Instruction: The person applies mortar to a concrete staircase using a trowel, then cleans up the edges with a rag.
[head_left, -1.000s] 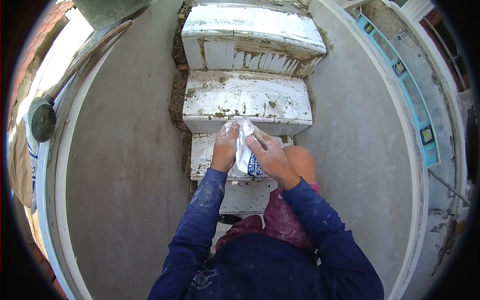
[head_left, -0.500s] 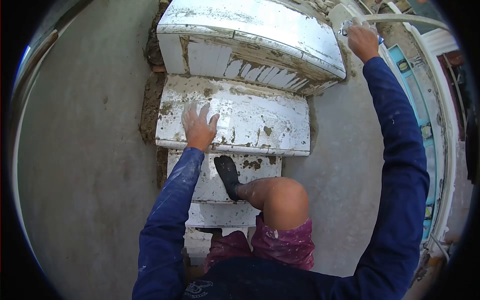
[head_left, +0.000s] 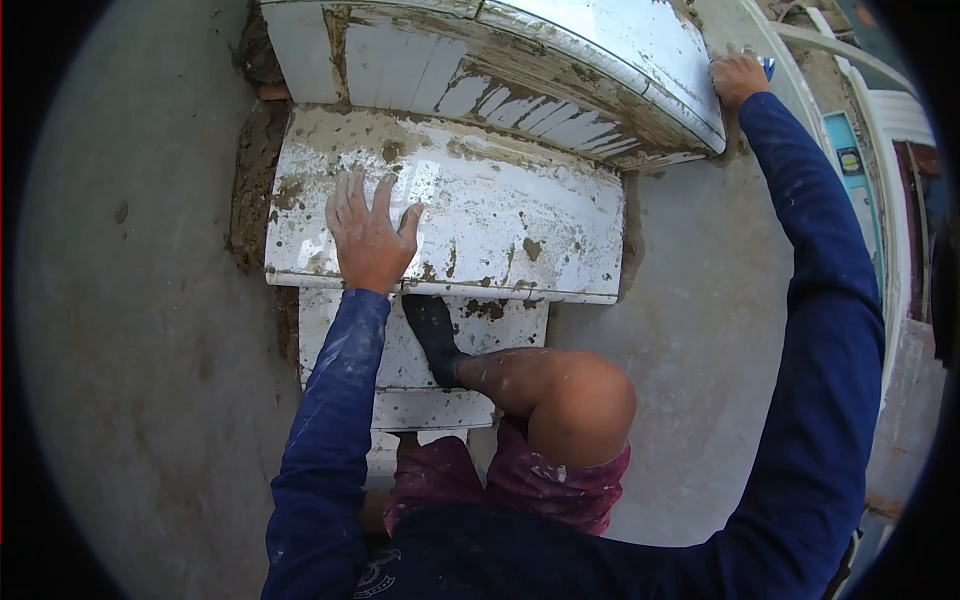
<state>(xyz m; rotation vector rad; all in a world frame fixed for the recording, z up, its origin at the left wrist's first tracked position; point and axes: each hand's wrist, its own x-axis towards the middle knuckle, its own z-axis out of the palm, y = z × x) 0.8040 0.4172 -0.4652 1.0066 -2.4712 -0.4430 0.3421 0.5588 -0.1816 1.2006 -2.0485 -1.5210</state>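
Observation:
My left hand is spread with its fingers apart over the white, mud-spattered tiled step, and nothing is in it. At the upper right, my right hand has its fingers curled beside the right end of the higher step. A small blue and white item shows at that hand's far side; what it is cannot be made out. My foot in a dark sock rests on the step below my left hand.
Grey cement surfaces flank the steps. A light blue spirit level lies at the right, near a pale curved rail. Rough mud lines the left edge of the steps. A lower step is under my knees.
The view has moved closer to the steps, and the higher step now reaches the top edge. My right hand is lower, beside that step's end. My left hand remains spread over the middle step.

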